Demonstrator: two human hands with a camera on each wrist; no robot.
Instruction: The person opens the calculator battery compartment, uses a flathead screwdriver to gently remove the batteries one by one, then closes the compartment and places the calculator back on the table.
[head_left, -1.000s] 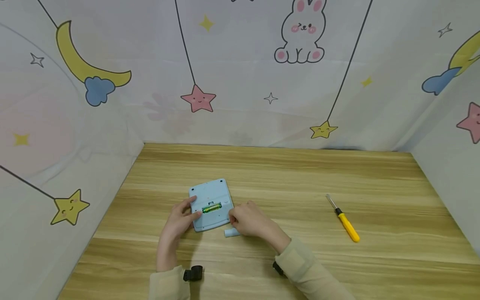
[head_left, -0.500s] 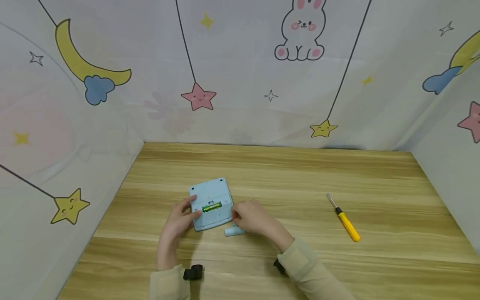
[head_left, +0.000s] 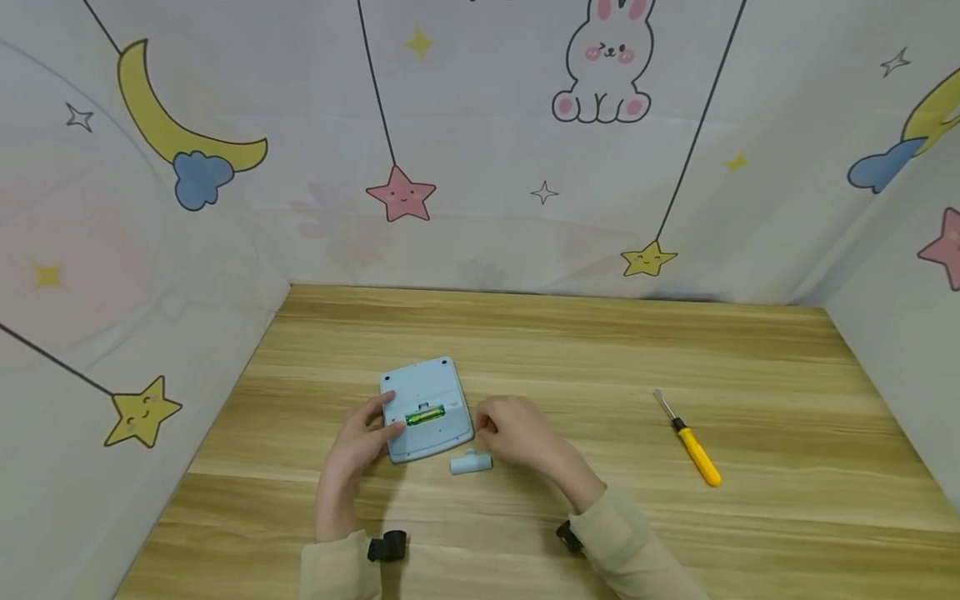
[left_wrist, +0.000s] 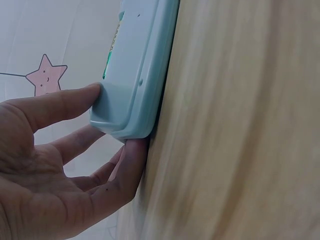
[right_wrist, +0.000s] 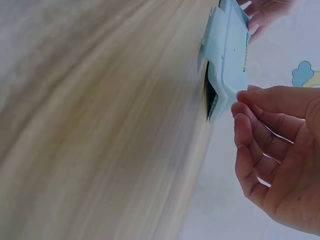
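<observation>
A light blue calculator lies back side up on the table, with a green battery showing in its open compartment. My left hand grips its left edge, thumb on the back and fingers at the side and underneath, as the left wrist view shows. My right hand is just off the calculator's right edge, fingers loosely curled and thumb near the index fingertip; nothing shows between them. Below the calculator's near right corner, the light blue battery cover lies on the wood.
Farther right on the wooden table lies a screwdriver with a yellow handle, its tip pointing away. A printed white cloth rises behind the table and along both sides.
My right hand has drawn back to the right from the calculator's edge, uncovering the whole battery cover. My left hand keeps its grip; calculator and screwdriver stay where they were.
</observation>
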